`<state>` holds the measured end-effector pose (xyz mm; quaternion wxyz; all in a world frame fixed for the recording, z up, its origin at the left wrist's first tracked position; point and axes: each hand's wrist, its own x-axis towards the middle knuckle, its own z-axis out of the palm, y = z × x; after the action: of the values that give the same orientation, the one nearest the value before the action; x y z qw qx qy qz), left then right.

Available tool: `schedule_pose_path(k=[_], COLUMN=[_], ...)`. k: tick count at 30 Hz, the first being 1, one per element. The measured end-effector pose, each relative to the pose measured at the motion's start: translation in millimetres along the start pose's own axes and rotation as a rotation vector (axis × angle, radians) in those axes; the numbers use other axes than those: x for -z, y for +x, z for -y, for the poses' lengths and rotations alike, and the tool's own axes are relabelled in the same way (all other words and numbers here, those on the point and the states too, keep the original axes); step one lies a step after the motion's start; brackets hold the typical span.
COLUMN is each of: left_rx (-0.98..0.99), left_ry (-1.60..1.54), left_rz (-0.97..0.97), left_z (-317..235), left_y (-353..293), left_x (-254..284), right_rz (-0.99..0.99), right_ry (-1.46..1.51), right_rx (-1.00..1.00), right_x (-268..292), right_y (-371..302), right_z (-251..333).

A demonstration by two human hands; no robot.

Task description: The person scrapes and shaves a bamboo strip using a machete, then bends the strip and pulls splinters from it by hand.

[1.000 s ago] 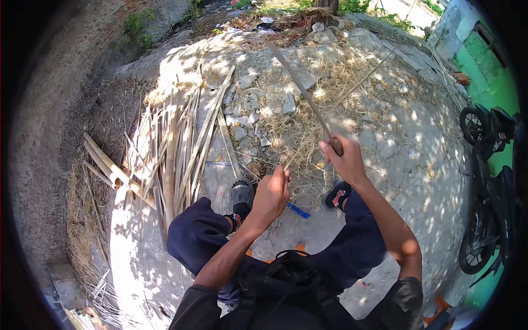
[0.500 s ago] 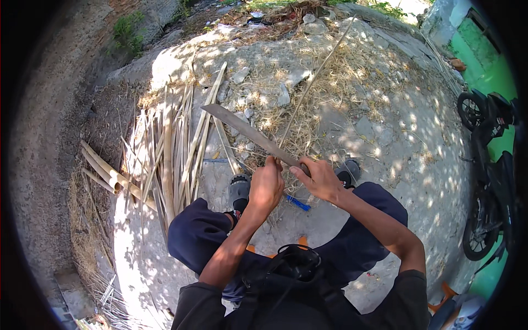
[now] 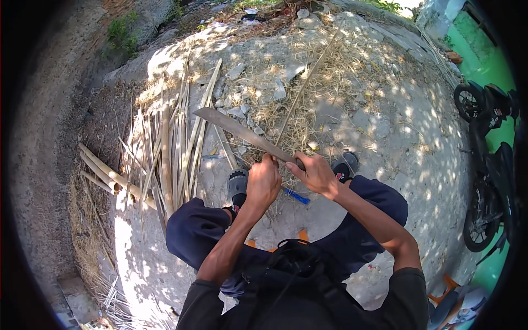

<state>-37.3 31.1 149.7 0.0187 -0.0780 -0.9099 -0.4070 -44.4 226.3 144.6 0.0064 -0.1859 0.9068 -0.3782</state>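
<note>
Head view: from where I stand, a black motorcycle (image 3: 504,170) is at the right, well apart from the work. Split bamboo (image 3: 166,148) lies piled left of the left shoe (image 3: 237,185), beside bamboo poles (image 3: 135,188). What looks like a black strapped bag (image 3: 300,267) sits at the waist, contents hidden. The right hand (image 3: 319,176) is clenched round a machete (image 3: 236,129) — its blade crossing a thin strip (image 3: 313,71) whose near end the left hand (image 3: 264,181) seems to pinch. A blue scrap (image 3: 297,196) lies between the feet.
</note>
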Motion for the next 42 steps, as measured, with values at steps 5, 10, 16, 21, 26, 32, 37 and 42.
schedule_pose_path(k=[5, 10, 16, 21, 26, 32, 37, 42], left_rx=[-0.029, -0.046, 0.025, -0.113, -0.092, -0.245, -0.065, 0.028], left_ry=[0.019, -0.08, 0.112, 0.135, 0.238, 0.37, 0.312, 0.27], left_rz=[-0.002, 0.023, 0.071, 0.018, -0.003, -0.04, 0.137, 0.117], left_z=[-6.5, 35.0, -0.6, 12.6, 13.8, 24.5, -9.0, -17.8], left_y=[2.1, -0.4, -3.7, -9.3, -18.3, -54.1, -104.3, -118.9], left_x=[4.5, -15.0, 9.1, 16.0, 21.4, 33.4, 99.8, 130.2], right_rz=[-0.07, -0.092, -0.093, -0.059, 0.024, -0.014, -0.175, -0.247], right_ry=[-0.059, -0.149, -0.178, -0.171, -0.207, -0.193, -0.264, -0.028], right_rx=[0.033, 0.07, 0.043, 0.061, 0.027, -0.192, -0.327, -0.333], right_x=[2.8, -1.5, -9.2, -12.4, -15.1, 1.9, 47.7, 46.0], right_y=[1.4, 2.8, 0.2, 5.0, 7.6, 32.1, 38.2, 37.0], right_z=[1.7, -0.6, -14.5, -12.6, -13.4, -42.0, -115.9, -99.4])
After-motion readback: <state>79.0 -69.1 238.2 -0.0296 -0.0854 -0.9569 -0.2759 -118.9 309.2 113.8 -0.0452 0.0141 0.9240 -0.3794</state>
